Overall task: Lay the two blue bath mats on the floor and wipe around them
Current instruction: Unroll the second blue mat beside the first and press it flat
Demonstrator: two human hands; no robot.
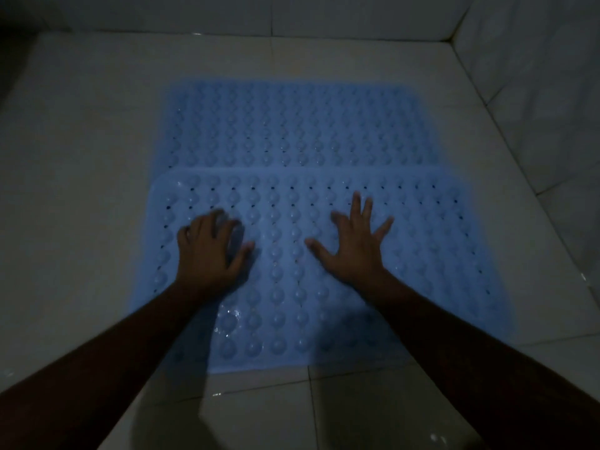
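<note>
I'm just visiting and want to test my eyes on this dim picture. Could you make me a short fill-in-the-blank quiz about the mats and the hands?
1. The number of blue bumpy rubber bath mats on the pale tiled floor is ____.
2. The near mat overlaps the edge of the far mat, so the near one lies on ____.
3. Both hands rest on the ____ mat.
4. The right hand has its fingers spread, while those of the left hand are more ____.

Missing words: two; top; near; curled
</note>
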